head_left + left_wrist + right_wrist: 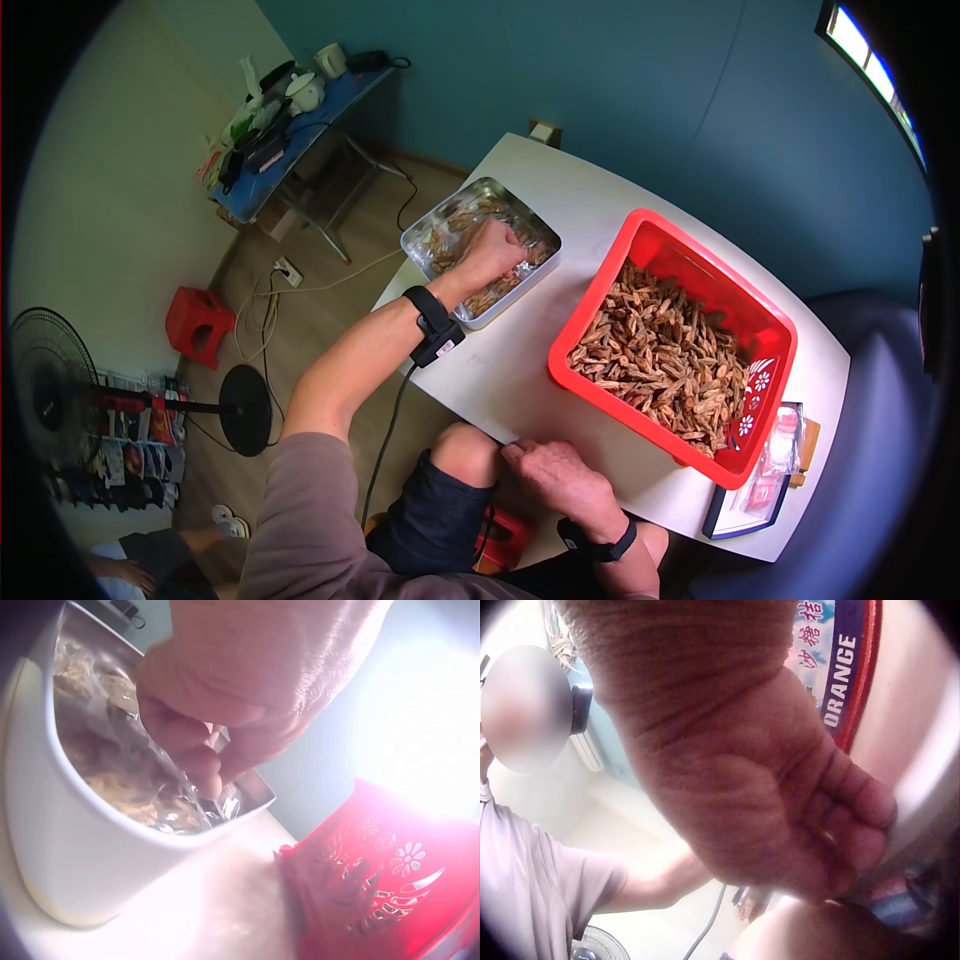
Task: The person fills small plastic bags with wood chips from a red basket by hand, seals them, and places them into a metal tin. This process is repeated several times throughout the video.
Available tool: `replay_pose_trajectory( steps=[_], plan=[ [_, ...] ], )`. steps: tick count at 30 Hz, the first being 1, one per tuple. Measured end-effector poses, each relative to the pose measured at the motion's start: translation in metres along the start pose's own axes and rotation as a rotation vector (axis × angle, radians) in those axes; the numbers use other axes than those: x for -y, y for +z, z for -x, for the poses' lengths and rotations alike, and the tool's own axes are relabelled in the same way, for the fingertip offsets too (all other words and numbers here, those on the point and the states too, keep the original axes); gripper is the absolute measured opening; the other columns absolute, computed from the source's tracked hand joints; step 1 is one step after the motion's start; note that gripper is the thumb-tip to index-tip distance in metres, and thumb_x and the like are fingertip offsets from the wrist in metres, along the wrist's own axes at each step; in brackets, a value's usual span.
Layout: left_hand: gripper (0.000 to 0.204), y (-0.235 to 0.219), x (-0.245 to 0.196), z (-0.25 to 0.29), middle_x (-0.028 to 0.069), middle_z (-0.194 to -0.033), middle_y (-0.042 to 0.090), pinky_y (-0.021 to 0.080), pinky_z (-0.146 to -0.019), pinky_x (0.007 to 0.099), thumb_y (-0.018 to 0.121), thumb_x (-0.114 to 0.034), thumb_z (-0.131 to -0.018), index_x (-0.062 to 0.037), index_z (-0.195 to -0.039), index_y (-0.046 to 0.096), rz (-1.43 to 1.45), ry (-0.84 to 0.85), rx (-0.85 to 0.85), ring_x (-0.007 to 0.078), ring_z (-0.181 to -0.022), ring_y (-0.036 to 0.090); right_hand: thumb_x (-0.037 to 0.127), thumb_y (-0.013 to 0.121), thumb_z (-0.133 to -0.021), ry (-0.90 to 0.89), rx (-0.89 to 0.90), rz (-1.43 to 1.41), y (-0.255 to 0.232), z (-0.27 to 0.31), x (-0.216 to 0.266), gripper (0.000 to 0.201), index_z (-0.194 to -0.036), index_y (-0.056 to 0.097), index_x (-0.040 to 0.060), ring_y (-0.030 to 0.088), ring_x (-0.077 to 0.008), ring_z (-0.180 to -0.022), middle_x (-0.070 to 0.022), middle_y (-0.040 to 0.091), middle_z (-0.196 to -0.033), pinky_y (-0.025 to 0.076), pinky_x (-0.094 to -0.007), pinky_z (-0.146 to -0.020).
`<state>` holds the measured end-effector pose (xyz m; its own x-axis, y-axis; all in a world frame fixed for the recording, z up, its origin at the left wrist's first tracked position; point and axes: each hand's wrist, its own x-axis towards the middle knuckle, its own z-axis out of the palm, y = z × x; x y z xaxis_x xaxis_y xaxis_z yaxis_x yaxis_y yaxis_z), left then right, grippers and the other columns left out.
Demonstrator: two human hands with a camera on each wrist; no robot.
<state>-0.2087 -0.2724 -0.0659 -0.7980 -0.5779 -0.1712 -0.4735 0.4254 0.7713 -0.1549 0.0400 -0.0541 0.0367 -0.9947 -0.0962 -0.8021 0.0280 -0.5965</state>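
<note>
My left hand reaches into a rectangular metal tin at the table's far left. The tin holds small clear plastic bags with brown dried pieces inside. In the left wrist view, the thumb and fingers pinch the crinkled film of a clear plastic bag near the tin's corner. My right hand rests by the table's near edge beside my knee, its fingers loosely curled around nothing. To the right stands a red plastic basket, largely filled with brown dried pieces.
The white table carries a dark-edged tray with clear packets beyond the basket. A blue side table with a teapot and mug stands at the wall. A fan and red stool are at left.
</note>
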Motion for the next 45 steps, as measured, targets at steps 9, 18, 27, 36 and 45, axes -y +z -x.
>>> replay_pose_trajectory(
  steps=[9, 18, 27, 36, 45],
  plan=[
    [0.022, 0.006, -0.003, 0.000, 0.0125, -0.067, 0.068, 0.052, -0.061, 0.0334, 0.069, -0.019, -0.074, 0.0020, -0.081, 0.073, -0.116, 0.138, -0.139, 0.0196, -0.061, 0.067, 0.006, 0.056, -0.083, -0.020, -0.022, -0.003, -0.001, 0.000, 0.001, 0.011, -0.093, 0.058, 0.0014, 0.068, -0.0349, -0.077, -0.0162, 0.065, -0.088, 0.055, -0.0431, -0.064],
    [0.027, 0.009, -0.011, 0.000, 0.0156, -0.079, 0.073, 0.054, -0.074, 0.0375, 0.070, -0.023, -0.073, -0.0014, -0.087, 0.076, -0.196, 0.089, -0.086, 0.0265, -0.077, 0.070, 0.008, 0.055, -0.085, -0.037, -0.038, 0.008, 0.009, 0.002, -0.004, 0.012, -0.094, 0.059, 0.0012, 0.068, -0.0344, -0.078, -0.0164, 0.065, -0.087, 0.055, -0.0426, -0.064],
    [0.026, 0.003, -0.006, 0.005, 0.0089, -0.070, 0.068, 0.050, -0.059, 0.0304, 0.067, -0.017, -0.080, 0.0037, -0.096, 0.070, 0.029, 0.071, -0.154, 0.0147, -0.064, 0.064, 0.008, 0.052, -0.087, -0.043, -0.038, 0.037, 0.005, 0.004, -0.002, 0.013, -0.096, 0.059, 0.0002, 0.067, -0.0343, -0.078, -0.0176, 0.065, -0.086, 0.055, -0.0420, -0.065],
    [0.027, -0.008, -0.093, 0.150, 0.0000, -0.070, 0.064, 0.046, -0.062, 0.0211, 0.063, -0.009, -0.090, 0.0022, -0.114, 0.057, 0.689, 0.328, -0.237, 0.0036, -0.065, 0.056, 0.008, 0.052, -0.087, -0.038, 0.007, 0.099, 0.001, 0.004, 0.006, 0.017, -0.100, 0.058, -0.0005, 0.068, -0.0342, -0.077, -0.0183, 0.066, -0.088, 0.055, -0.0423, -0.062],
    [0.014, 0.051, -0.153, 0.204, -0.0002, -0.077, 0.064, 0.047, -0.060, 0.0203, 0.074, -0.008, -0.091, -0.0058, -0.094, 0.061, 1.030, 0.515, 0.160, 0.0036, -0.065, 0.058, 0.020, 0.060, -0.088, 0.068, -0.196, -0.259, -0.013, 0.042, 0.012, 0.038, -0.125, 0.058, 0.0114, 0.060, -0.0306, -0.114, -0.0143, 0.065, -0.116, 0.045, -0.0388, -0.101]
  ],
)
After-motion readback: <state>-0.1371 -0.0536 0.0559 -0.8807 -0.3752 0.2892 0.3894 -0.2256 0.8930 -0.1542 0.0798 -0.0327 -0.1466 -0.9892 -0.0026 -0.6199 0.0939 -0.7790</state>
